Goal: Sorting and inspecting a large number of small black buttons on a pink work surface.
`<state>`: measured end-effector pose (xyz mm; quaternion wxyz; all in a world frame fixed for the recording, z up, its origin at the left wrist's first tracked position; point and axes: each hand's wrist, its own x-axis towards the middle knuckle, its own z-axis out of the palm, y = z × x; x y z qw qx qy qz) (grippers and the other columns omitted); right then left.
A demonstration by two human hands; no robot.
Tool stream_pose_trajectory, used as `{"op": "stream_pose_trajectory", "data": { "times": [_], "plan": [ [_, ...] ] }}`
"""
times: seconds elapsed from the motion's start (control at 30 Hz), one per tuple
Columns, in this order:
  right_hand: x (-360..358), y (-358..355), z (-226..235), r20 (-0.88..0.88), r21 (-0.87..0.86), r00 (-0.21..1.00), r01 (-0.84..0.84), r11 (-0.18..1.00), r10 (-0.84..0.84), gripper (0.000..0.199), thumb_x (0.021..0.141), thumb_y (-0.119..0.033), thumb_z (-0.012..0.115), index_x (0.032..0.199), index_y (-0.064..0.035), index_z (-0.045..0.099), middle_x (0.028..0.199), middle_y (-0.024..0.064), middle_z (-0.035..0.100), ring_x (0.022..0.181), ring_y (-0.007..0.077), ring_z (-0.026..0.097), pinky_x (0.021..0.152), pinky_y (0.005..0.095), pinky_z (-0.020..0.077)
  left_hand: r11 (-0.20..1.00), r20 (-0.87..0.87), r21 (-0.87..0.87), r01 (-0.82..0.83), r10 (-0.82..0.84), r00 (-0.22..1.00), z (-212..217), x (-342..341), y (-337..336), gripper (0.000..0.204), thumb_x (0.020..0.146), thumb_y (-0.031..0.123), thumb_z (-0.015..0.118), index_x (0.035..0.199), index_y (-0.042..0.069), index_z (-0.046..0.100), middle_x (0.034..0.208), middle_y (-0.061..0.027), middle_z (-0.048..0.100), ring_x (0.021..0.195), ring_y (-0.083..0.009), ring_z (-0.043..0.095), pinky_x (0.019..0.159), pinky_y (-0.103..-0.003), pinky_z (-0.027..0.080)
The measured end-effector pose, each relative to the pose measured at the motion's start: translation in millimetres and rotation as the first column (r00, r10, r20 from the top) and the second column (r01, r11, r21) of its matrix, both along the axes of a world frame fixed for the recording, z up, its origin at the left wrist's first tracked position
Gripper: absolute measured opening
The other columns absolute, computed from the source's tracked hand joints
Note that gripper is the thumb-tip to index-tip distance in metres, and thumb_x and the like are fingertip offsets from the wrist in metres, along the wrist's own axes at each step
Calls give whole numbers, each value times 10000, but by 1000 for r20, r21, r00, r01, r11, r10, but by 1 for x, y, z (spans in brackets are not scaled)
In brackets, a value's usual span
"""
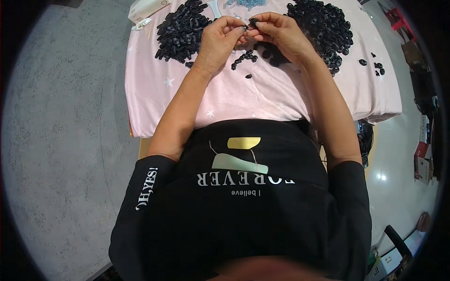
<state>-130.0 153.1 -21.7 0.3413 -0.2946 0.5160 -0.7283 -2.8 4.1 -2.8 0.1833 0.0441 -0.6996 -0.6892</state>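
Both hands meet over the far part of the table, fingertips almost touching. My left hand [219, 43] is closed in a pinch on a tiny black piece whose shape is mostly hidden. Between the thumb and fingers of my right hand [287, 38] is a small round black plastic part [253, 22]. Below the hands lies a short cluster of small black pieces [243, 59], with a single one [248, 76] nearer to me. Several round black parts [273, 57] sit partly under my right hand.
A pink star-patterned cloth [168, 105] covers the table. Heaps of black plastic parts flank the hands, one left [182, 33], one right [328, 37]. Clear bluish pieces [245, 3] and a white box [147, 9] lie at the far edge. A few loose parts [378, 70] are far right.
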Motion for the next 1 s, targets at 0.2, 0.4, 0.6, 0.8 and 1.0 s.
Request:
{"op": "stream_pose_trajectory", "data": {
  "times": [0.2, 0.4, 0.6, 0.8, 1.0],
  "plan": [
    [0, 0, -3, -74, 14, 997, -25, 1000, 26, 217, 978, -97, 563, 1161, 17, 590, 969, 75, 682, 842, 103, 667, 813, 216, 556, 999, 13, -30, -11, 12, 1000, 0, 0, 0, 144, 949, 33, 582, 1076, -34, 601, 880, -76, 666, 756, -92, 633, 691, -191, 523],
    [9, 1, 6, -156, 79, 988, -4, 997, 16, 192, 973, -96, 572, 1133, -4, 624, 944, 67, 694, 815, 90, 666, 780, 201, 552, 1000, 26, -19, -14, 14, 1000, 0, 0, 1, 143, 948, 22, 577, 1076, -38, 596, 885, -74, 662, 757, -90, 629, 701, -187, 520],
    [12, 0, 8, -169, 109, 985, -7, 994, 26, 182, 973, -89, 568, 1120, -4, 634, 927, 66, 699, 813, 88, 667, 767, 196, 546, 998, 49, -61, -34, 37, 998, 3, 1, 5, 131, 949, 11, 569, 1068, -38, 594, 877, -72, 659, 750, -88, 624, 693, -188, 523],
    [13, -1, 7, -217, 141, 976, 9, 990, 22, 182, 973, -83, 566, 1117, 7, 631, 929, 68, 696, 822, 96, 671, 769, 203, 547, 974, 45, -201, -101, 112, 993, -1, 0, 5, 112, 918, 22, 595, 1019, -18, 620, 843, -44, 665, 745, -87, 638, 664, -216, 526],
    [9, -3, 2, -214, 122, 977, 35, 992, -8, 179, 969, -79, 571, 1105, 20, 632, 926, 72, 693, 828, 107, 675, 762, 207, 547, 967, 17, -233, -99, 106, 994, -2, -1, 4, 108, 910, 22, 603, 1006, -23, 623, 835, -49, 670, 739, -86, 640, 650, -217, 520]
  ]
}}
